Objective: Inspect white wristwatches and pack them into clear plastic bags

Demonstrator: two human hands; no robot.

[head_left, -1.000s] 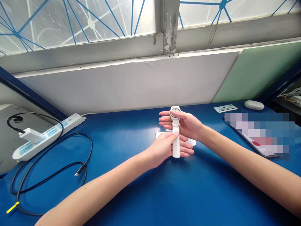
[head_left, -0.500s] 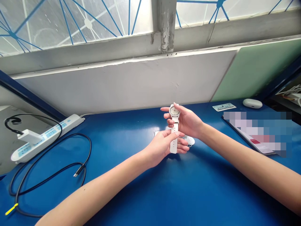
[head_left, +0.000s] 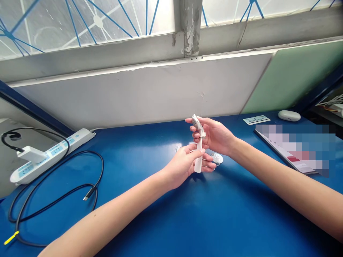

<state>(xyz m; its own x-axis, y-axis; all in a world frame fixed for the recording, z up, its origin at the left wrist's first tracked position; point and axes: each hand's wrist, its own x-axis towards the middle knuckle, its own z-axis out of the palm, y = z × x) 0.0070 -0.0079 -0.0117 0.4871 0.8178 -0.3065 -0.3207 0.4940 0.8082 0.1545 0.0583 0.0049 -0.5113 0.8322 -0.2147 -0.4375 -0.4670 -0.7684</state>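
Observation:
A white wristwatch (head_left: 198,157) is held up above the blue table between both hands, its face turned sideways. My left hand (head_left: 184,162) pinches the lower strap between thumb and fingers, the strap's end hanging below. My right hand (head_left: 214,134) grips the upper part by the watch case, its fingers curled behind it. Behind my hands lies a white oval object (head_left: 217,158) on the table, partly hidden by my fingers; its kind I cannot make out.
To the left, a white power strip (head_left: 66,144) carries a white charger (head_left: 31,157) with a looped black cable (head_left: 92,192). At right lie a tablet-like device (head_left: 284,148), partly blurred out, a printed card (head_left: 256,120) and a white earbud case (head_left: 289,115). A wall panel (head_left: 134,96) borders the table's back.
The watch has turned, so its dial, which faced me before, is now seen nearly edge-on. My right hand has shifted slightly to the right; both hands keep hold of the watch.

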